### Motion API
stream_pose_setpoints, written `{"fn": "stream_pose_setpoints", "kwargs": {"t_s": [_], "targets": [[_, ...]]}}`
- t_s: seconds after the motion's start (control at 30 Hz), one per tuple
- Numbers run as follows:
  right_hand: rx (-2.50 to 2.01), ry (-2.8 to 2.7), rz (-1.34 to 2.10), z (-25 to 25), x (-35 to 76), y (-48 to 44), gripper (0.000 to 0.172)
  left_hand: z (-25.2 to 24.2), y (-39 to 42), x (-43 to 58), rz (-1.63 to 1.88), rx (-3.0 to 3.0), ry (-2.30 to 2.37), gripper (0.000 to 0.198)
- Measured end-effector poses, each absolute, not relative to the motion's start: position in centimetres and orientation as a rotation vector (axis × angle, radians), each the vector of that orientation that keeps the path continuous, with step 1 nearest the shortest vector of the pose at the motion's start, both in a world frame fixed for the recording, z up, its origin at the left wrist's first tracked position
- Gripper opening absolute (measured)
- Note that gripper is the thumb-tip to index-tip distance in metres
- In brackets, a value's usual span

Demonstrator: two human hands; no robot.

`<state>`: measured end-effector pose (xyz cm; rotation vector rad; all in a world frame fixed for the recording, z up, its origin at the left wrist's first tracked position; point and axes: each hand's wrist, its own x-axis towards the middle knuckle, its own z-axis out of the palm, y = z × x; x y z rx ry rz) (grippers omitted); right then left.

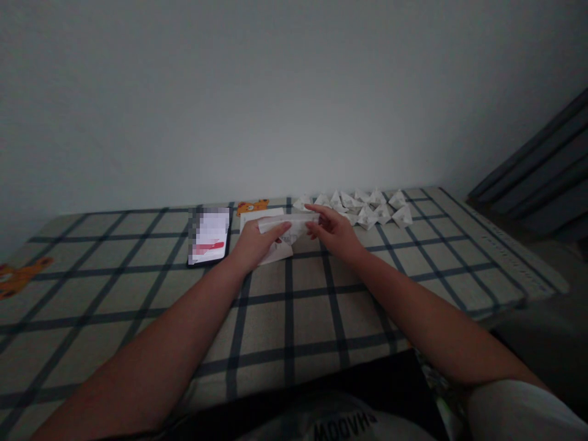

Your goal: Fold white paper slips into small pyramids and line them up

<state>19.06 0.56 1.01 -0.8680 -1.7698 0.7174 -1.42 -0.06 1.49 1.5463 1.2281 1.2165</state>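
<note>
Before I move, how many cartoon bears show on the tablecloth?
2: a left bear, cut off by the frame; a far bear beyond the left hand, by the wall. Others may be hidden.

Your frame is dim, darkest at lower right; the wall (294,147) is palest near centre. Left of centre, the phone screen (215,229) glows, partly pixelated. Print on your paper (296,231) is illegibly soft.

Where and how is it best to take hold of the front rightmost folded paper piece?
Probably by its raised peak, pinched lightly, coming from the front right: this folded paper piece rises to a point, while other pieces stand close behind and to its left.
</note>
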Motion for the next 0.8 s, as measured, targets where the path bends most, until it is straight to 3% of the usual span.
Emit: {"fn": "stream_pose_setpoints", "kwargs": {"t_s": [0.13,0.33,0.63,0.8], "targets": [[-0.931,-1.784,0.569,1.3,19.0,0.6,0.029,1.4,0.0,-1.4,1.243,1.578,1.215,0.028],[-1.020,-1.699,0.476,1.3,19.4,0.6,0.029,1.5,0.4,-1.8,1.428,1.683,1.171,0.026],[-0.995,-1.529,0.833,1.5,19.1,0.3,0.033,1.0,1.1,-2.3,1.524,1.664,1.279,0.030],[-0.891,-1.434,0.963,1.6,18.9,0.2,0.030,1.6,0.6,-2.2,1.512,1.648,1.243,0.044]]}}
